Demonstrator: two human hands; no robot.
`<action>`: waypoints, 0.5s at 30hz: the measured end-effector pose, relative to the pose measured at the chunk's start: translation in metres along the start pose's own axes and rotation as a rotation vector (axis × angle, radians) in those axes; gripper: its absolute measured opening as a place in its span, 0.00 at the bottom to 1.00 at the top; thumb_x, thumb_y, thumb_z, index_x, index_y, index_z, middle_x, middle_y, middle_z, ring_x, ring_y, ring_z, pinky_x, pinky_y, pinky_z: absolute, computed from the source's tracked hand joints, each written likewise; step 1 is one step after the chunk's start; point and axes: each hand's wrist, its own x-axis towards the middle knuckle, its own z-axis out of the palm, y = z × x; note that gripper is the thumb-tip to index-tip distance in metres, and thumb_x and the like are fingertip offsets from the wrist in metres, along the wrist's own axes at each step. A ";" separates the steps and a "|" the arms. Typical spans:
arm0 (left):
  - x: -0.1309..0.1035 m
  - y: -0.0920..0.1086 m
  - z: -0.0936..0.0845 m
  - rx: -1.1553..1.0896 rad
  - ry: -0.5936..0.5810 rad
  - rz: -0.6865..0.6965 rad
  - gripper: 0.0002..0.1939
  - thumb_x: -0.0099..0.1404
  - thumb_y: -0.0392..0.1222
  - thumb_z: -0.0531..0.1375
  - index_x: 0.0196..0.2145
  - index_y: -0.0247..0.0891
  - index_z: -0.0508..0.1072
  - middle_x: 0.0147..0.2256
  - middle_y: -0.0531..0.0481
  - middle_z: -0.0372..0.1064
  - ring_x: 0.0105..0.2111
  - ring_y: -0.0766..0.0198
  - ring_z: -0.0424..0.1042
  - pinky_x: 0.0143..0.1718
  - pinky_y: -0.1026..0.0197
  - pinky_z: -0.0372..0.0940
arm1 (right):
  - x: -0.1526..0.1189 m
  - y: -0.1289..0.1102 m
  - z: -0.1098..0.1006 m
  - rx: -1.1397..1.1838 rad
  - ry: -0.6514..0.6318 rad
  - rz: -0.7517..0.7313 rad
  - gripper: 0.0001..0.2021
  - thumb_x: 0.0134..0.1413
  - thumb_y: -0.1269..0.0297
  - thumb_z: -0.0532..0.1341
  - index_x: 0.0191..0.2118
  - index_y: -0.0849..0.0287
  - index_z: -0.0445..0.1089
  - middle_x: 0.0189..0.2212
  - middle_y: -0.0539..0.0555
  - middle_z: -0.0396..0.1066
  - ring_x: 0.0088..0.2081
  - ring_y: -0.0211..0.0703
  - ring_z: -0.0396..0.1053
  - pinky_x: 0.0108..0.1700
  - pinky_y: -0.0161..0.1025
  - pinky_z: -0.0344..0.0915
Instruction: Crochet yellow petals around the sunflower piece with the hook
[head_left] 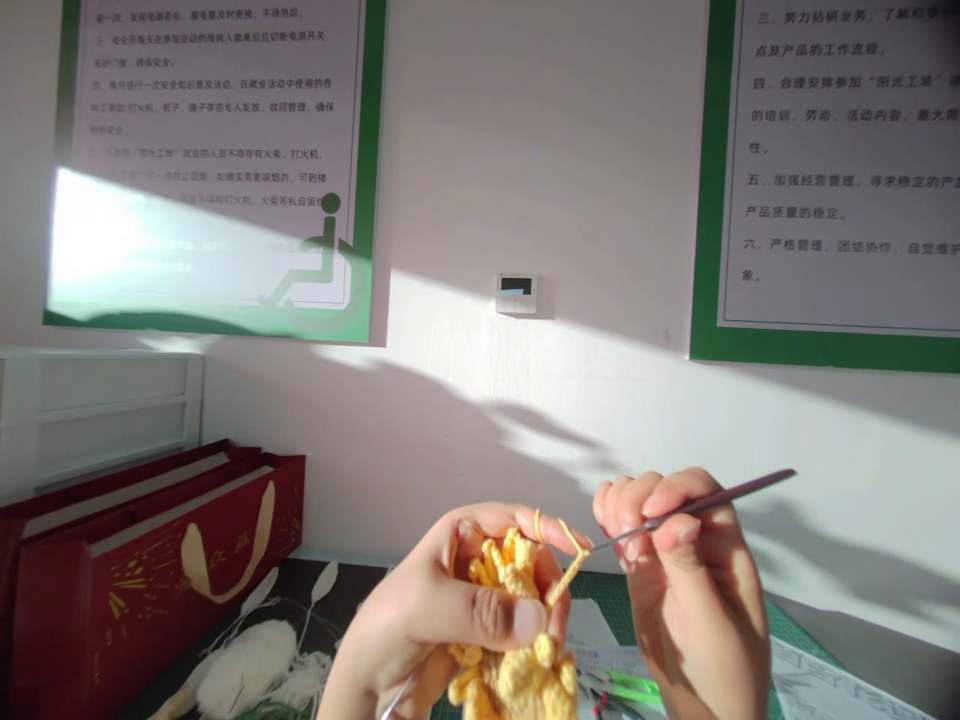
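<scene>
My left hand (457, 600) is closed around a yellow crocheted piece (517, 685) with bumpy, petal-like bits that show above and below the thumb. Yellow yarn (537, 524) loops over the left index finger. From there a short crocheted strand rises to the tip of a crochet hook (720, 498). My right hand (694, 590) pinches the dark handle of this hook between thumb and fingers. The hook's thin metal shaft points left, with its tip in the yarn loop. Part of the crocheted piece is hidden behind the left fingers.
Red gift bags (202, 570) stand at the left beside a white rack (112, 400). White fluffy yarn (247, 665) lies before them. A green cutting mat (795, 630), papers (832, 685) and a bright green tool (630, 688) are on the table. Behind is a wall with posters.
</scene>
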 end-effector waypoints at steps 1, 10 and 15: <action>0.000 0.000 -0.002 -0.013 -0.025 0.000 0.24 0.48 0.39 0.74 0.44 0.30 0.82 0.25 0.45 0.74 0.23 0.68 0.68 0.27 0.66 0.61 | 0.000 -0.001 0.000 0.042 -0.017 0.057 0.09 0.67 0.59 0.60 0.34 0.54 0.67 0.23 0.45 0.61 0.26 0.36 0.60 0.31 0.35 0.60; -0.001 0.001 0.008 0.108 0.202 0.121 0.17 0.51 0.38 0.76 0.36 0.33 0.75 0.30 0.46 0.75 0.29 0.66 0.71 0.32 0.67 0.64 | -0.007 0.007 0.009 0.301 -0.055 0.558 0.14 0.62 0.58 0.65 0.30 0.56 0.62 0.24 0.45 0.63 0.25 0.31 0.59 0.32 0.31 0.62; 0.001 -0.002 0.013 0.091 0.264 0.172 0.21 0.52 0.37 0.76 0.39 0.36 0.71 0.32 0.46 0.76 0.30 0.65 0.72 0.32 0.66 0.64 | -0.011 0.014 0.010 0.289 -0.049 0.577 0.15 0.61 0.57 0.66 0.31 0.54 0.60 0.25 0.44 0.65 0.28 0.32 0.62 0.36 0.32 0.63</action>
